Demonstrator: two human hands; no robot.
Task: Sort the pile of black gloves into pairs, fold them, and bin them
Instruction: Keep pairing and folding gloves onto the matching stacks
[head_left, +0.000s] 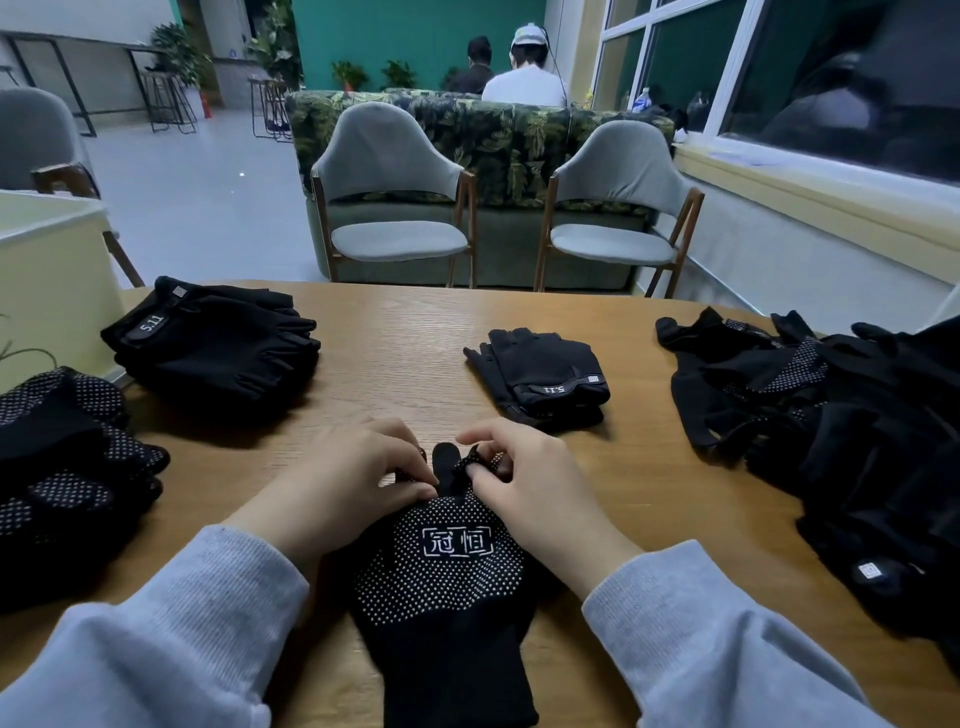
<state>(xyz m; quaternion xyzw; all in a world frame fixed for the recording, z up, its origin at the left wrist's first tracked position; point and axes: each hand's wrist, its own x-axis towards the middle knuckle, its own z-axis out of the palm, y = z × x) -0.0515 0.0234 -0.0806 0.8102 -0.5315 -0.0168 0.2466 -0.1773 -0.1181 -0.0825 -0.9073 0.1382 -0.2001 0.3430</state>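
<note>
A black dotted glove (447, 582) with a white printed logo lies palm-up on the wooden table (405, 322), cuff toward me. My left hand (348, 478) pinches its finger part on the left. My right hand (530, 478) pinches the glove's fingers on the right. One glove finger sticks up between my hands. A stack of fingerless gloves (213, 343) sits at the far left. A dotted glove stack (67, 467) lies at the left edge. One fingerless pair (545, 376) rests right of centre. A loose glove pile (841, 426) fills the right side.
Two grey chairs (395, 208) (618, 218) stand behind the table's far edge, with a leaf-patterned sofa (498, 140) behind them. Two people sit beyond it with their backs turned. A pale yellow bin (47, 270) stands at the left. Windows line the right wall.
</note>
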